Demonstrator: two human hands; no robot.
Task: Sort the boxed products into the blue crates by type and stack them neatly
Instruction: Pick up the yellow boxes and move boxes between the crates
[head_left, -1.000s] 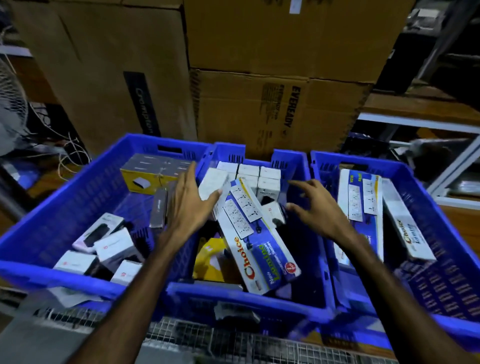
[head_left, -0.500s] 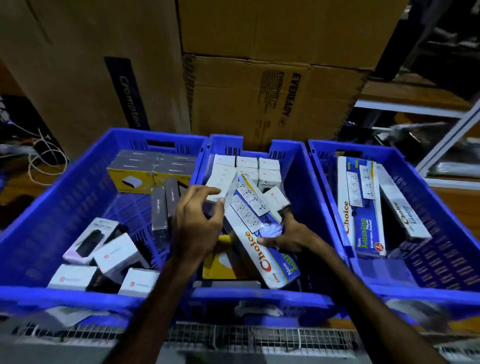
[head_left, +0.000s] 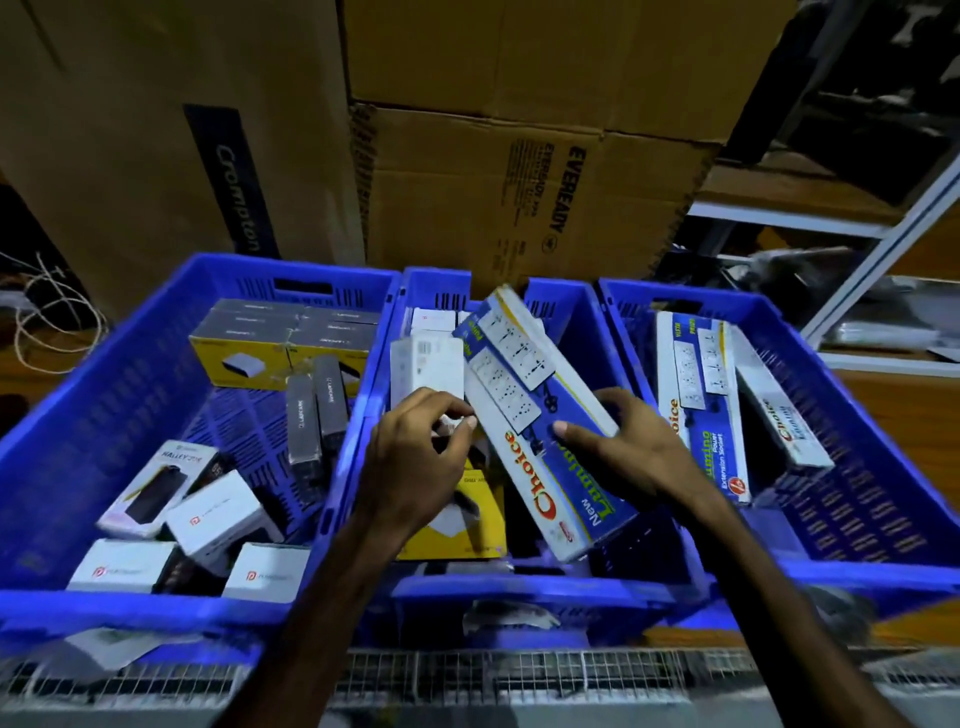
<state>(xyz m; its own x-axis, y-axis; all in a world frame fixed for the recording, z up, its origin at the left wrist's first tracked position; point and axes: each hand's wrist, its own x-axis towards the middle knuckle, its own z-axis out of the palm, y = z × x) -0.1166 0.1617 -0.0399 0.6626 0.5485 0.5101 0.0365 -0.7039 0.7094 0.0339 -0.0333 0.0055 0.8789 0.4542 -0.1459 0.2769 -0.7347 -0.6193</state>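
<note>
The right hand (head_left: 631, 457) grips the long Choice box (head_left: 540, 421), tilted above the middle crate (head_left: 519, 590), while the left hand (head_left: 415, 457) pinches a small white box (head_left: 451, 423) (lift clear before carrying it to the matching right crate (head_left: 852, 426)).

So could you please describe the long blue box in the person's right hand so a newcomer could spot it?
Find the middle blue plastic crate of three. The long blue-and-white Choice extension-socket box slants across it, gripped by the right hand. Unlike its twins lying in the right blue crate, it is lifted and tilted.
</note>
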